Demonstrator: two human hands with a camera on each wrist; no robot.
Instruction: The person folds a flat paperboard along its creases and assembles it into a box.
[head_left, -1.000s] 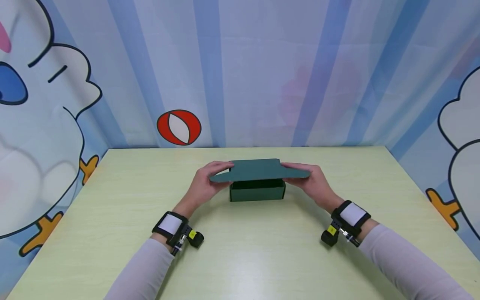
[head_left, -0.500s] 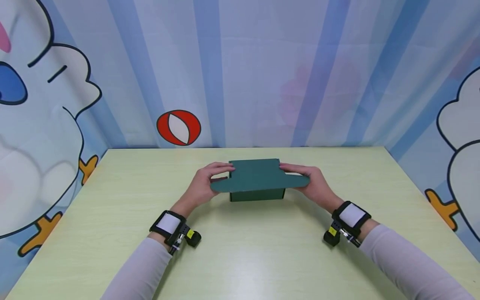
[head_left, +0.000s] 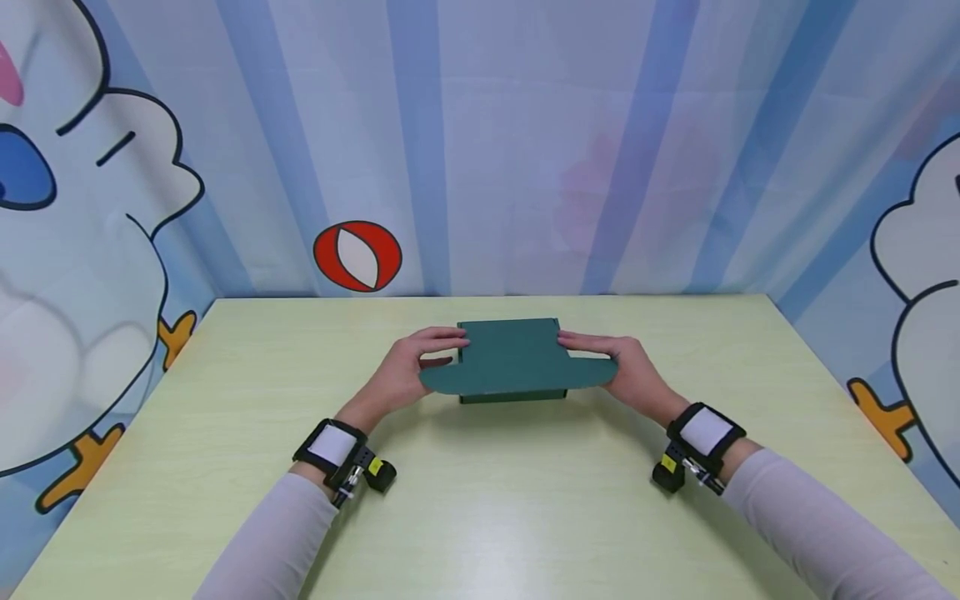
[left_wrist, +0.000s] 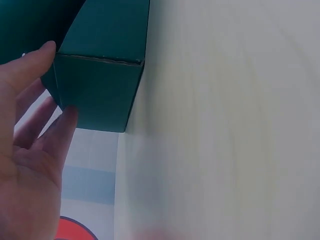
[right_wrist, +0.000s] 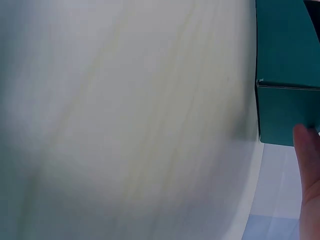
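A dark green cardboard box [right_wrist: 287,117] sits on the table, its hinged lid [head_left: 510,350] tilted down over it. The lid's wide front edge has a rounded flap at each side and hangs just above the low front wall. My left hand [head_left: 405,371] is at the box's left side, fingers extended along the lid's rear edge. In the left wrist view, its fingertips touch the side wall and its thumb lies near the lid's front corner. My right hand [head_left: 626,367] mirrors it on the right, a straight finger [right_wrist: 307,155] against the side wall. The flaps partly hide both thumbs.
The pale wood-look table [head_left: 487,500] extends around the box. A striped blue curtain [head_left: 517,167] with cartoon prints hangs behind it. Each wrist carries a strapped camera, the left camera [head_left: 381,475] and right camera [head_left: 667,473] hanging close over the table.
The lid's front edge has swung down toward me, covering the box's opening and most of its front wall. Both hands have stayed at the sides, the left wrist shifting slightly left.
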